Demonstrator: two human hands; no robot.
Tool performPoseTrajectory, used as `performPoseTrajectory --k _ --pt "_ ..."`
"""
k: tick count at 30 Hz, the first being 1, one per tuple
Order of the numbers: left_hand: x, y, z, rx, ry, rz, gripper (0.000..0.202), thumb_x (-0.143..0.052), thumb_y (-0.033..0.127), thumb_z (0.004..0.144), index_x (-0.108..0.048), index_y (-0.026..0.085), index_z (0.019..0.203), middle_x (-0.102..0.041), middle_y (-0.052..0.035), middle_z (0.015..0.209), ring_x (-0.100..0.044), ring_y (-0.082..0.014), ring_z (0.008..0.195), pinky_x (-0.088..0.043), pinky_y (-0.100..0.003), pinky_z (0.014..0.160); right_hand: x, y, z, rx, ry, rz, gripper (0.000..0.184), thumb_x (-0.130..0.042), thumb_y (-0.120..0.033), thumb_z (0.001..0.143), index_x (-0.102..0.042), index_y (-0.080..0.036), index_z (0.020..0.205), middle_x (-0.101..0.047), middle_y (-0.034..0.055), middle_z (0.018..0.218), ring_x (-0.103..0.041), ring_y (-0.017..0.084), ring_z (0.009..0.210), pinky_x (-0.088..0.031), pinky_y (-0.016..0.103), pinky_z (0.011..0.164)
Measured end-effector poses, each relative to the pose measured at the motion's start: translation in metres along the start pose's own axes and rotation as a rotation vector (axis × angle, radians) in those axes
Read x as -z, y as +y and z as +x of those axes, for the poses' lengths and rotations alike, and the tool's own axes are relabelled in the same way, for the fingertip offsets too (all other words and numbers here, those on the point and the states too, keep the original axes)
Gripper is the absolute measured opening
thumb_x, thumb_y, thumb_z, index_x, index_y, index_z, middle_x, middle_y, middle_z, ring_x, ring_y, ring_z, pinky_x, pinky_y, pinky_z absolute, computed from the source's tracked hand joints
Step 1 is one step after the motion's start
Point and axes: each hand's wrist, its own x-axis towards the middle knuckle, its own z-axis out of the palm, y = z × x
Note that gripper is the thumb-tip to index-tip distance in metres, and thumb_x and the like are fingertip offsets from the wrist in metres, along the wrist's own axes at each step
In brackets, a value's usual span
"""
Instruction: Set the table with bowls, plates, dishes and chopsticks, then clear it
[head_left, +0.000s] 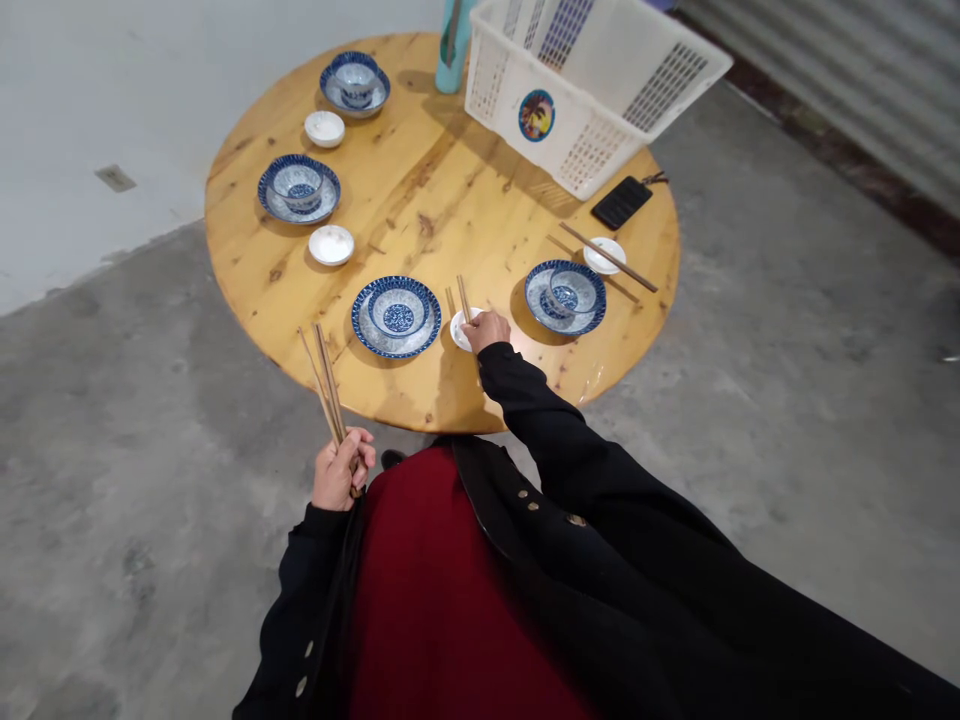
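Note:
My left hand (345,468) is closed around several wooden chopsticks (327,385), held upright just off the table's near edge. Over a small white dish (457,330), my right hand (487,330) pinches a pair of chopsticks (463,297) whose tips point away from me. The hand covers part of that dish. Left of it sits a blue-patterned plate (362,335) with a bowl (397,312) on it. To the right is another plate (534,300) with a bowl (574,292). Behind that, chopsticks (630,272) lie across a white dish (604,250).
The round wooden table (420,225) also bears two more plate-and-bowl sets, with small white dishes (331,245) beside them. At the back stand a white plastic basket (502,95) and a teal bottle (450,65). A black phone (622,203) lies near the right edge.

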Motion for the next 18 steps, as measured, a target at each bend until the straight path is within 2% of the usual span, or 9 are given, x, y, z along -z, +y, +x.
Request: performPoseTrajectory --k 8,12,15,18 --pt "-0.002 0.000 0.001 0.000 -0.011 0.004 0.042 -0.070 0.054 0.073 -0.056 0.015 0.083 -0.057 0.0041 0.052 -0.030 -0.0018 0.029 -0.018 -0.014 0.030 0.001 0.005 0.002 0.002 -0.007 0.005 0.029 -0.057 -0.037 0.085 -0.076 -0.015 0.086 -0.073 0.0145 0.093 -0.066 0.026 0.095 -0.046 0.030 0.080" --pt "-0.004 -0.002 0.001 -0.006 -0.012 0.005 0.042 -0.069 0.054 0.075 -0.056 0.015 0.084 -0.057 0.0044 0.051 -0.029 -0.0017 0.029 -0.018 -0.014 0.030 0.009 0.004 -0.001 -0.005 -0.022 0.008 0.030 -0.058 -0.038 0.085 -0.074 -0.013 0.083 -0.073 0.0165 0.093 -0.065 0.028 0.096 -0.047 0.032 0.081" --pt "-0.008 -0.003 -0.001 0.002 -0.011 0.001 0.044 -0.070 0.055 0.074 -0.056 0.015 0.084 -0.057 0.0046 0.051 -0.028 -0.0013 0.029 -0.018 -0.014 0.029 0.024 0.003 -0.010 0.008 0.055 0.032 0.034 -0.058 -0.039 0.085 -0.073 -0.009 0.092 -0.072 0.0202 0.099 -0.065 0.031 0.099 -0.047 0.036 0.086" --pt "-0.013 -0.004 -0.003 0.015 -0.047 -0.025 0.048 -0.070 0.059 0.073 -0.055 0.015 0.083 -0.057 0.0045 0.050 -0.027 -0.0010 0.029 -0.016 -0.014 0.029 0.039 -0.011 -0.028 0.121 0.159 0.212 0.035 -0.056 -0.038 0.085 -0.072 -0.008 0.096 -0.072 0.0183 0.096 -0.065 0.030 0.097 -0.047 0.039 0.088"
